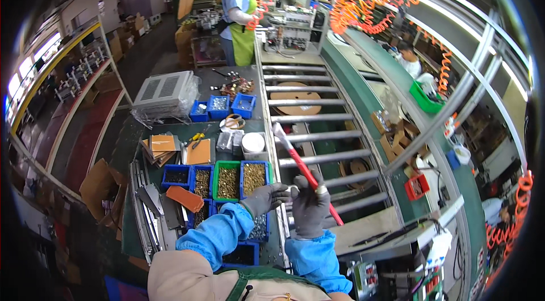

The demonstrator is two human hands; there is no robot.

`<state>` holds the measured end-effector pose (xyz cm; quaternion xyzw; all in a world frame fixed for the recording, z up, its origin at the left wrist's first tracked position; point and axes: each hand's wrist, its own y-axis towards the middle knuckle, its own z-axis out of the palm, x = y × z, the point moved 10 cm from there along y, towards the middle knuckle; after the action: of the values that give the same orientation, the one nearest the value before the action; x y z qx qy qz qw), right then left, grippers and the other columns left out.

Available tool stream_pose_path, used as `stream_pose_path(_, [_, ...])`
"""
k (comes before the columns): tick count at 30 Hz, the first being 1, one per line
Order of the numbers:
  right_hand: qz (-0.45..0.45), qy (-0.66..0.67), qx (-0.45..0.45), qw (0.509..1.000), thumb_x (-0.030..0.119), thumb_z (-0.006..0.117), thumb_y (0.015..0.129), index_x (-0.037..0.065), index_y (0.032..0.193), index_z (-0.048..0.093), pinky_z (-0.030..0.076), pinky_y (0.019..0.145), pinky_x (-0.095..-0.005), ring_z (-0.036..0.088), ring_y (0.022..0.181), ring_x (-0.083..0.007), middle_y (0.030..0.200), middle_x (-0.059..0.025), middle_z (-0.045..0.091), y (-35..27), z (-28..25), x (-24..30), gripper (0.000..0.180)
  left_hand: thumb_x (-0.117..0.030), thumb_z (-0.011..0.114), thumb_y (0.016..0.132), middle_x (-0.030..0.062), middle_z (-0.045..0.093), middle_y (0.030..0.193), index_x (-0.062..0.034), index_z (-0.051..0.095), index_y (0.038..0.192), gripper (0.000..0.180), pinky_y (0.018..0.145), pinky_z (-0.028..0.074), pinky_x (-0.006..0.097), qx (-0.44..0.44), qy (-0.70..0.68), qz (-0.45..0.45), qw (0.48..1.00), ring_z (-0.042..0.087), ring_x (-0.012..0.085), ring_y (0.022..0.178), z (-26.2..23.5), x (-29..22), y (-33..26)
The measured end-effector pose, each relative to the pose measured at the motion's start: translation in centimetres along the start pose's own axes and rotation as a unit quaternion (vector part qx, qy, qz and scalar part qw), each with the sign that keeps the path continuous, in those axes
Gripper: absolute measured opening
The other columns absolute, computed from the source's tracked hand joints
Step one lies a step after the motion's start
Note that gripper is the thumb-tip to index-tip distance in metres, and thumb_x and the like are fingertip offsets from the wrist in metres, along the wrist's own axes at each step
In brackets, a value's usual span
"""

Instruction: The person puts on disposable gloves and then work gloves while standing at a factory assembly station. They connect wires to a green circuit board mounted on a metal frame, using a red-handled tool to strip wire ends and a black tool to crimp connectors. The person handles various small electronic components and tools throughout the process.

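My right hand point(310, 205), in a grey glove and blue sleeve cover, is closed around a long red rod point(306, 172) with a pale tip that slants up and left over the roller conveyor point(318, 136). My left hand point(265, 198), also gloved, has its fingers spread and rests at the edge of the parts bins, next to the right hand and just beside the rod. It holds nothing. A blue bin of brass screws point(253, 177) and a green bin of brass parts point(227, 180) lie right beside the left hand.
Several more blue bins point(220, 105), cardboard pieces point(198, 152), a white round tub point(253, 142) and a wrapped grey vented unit point(164, 92) sit on the bench. A round wooden disc point(295, 97) lies on the conveyor. A person in a green apron point(241, 14) works farther down. Orange coiled hoses point(352, 0) hang overhead.
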<state>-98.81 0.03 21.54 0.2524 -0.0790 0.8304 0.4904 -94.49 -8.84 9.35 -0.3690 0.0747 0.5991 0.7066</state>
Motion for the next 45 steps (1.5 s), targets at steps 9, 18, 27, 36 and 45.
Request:
stream_pose_path(9, [-0.114, -0.151, 0.050, 0.981, 0.039, 0.063, 0.082, 0.003, 0.131, 0.044, 0.053, 0.056, -0.0310, 0.064, 0.077, -0.0253, 0.108, -0.0250, 0.062, -13.7, 5.9, 13.5, 0.064, -0.031, 0.048, 0.092, 0.0032, 0.060, 0.100, -0.0024, 0.057, 0.117, 0.039, 0.067, 0.043, 0.021, 0.083, 0.171, 0.040, 0.981, 0.051, 0.0073, 0.077, 8.4, 7.3, -0.5])
stream_pose_path(18, [-0.486, -0.187, 0.044, 0.853, 0.031, 0.053, 0.093, 0.001, 0.135, 0.041, 0.044, 0.063, -0.0297, 0.054, 0.090, -0.0215, 0.114, -0.0183, 0.053, -34.4, 5.3, 40.4, 0.053, -0.021, 0.049, 0.093, 0.0048, 0.065, 0.093, -0.0005, 0.061, 0.113, 0.031, 0.068, 0.045, 0.020, 0.241, 0.381, 0.216, 0.866, 0.055, 0.0068, 0.076, 27.7, 8.5, -14.6])
stream_pose_path(27, [-0.490, -0.231, -0.069, 0.838, 0.031, 0.056, 0.090, 0.003, 0.131, 0.046, 0.047, 0.064, -0.0305, 0.052, 0.089, -0.0212, 0.107, -0.0185, 0.052, -44.8, -0.9, 42.2, 0.050, -0.020, 0.062, 0.086, 0.0102, 0.062, 0.096, -0.0068, 0.060, 0.110, 0.027, 0.076, 0.049, 0.037, 0.472, 0.632, 0.353, 0.503, 0.059, 0.0294, 0.089, 37.7, 20.1, -23.4])
stream_pose_path(36, [-0.524, -0.228, -0.105, 0.814, 0.036, 0.052, 0.094, 0.003, 0.120, 0.055, 0.041, 0.058, -0.0256, 0.048, 0.078, -0.0169, 0.094, -0.0128, 0.057, -43.9, -0.8, 42.9, 0.042, -0.034, 0.067, 0.074, 0.0080, 0.060, 0.091, -0.0078, 0.061, 0.095, 0.034, 0.097, 0.035, 0.053, 0.359, 0.758, 0.501, 0.213, 0.058, 0.0230, 0.091, 37.0, 19.8, -20.1])
stream_pose_path(45, [-0.497, -0.261, -0.074, 0.824, 0.033, 0.049, 0.095, 0.001, 0.127, 0.050, 0.040, 0.062, -0.0250, 0.046, 0.084, -0.0161, 0.100, -0.0116, 0.051, -40.0, 0.3, 42.4, 0.045, -0.028, 0.060, 0.080, 0.0060, 0.059, 0.081, -0.0093, 0.058, 0.083, 0.019, 0.076, 0.048, 0.035, 0.358, 0.731, 0.511, 0.276, 0.059, 0.0231, 0.081, 38.5, 13.9, -20.0])
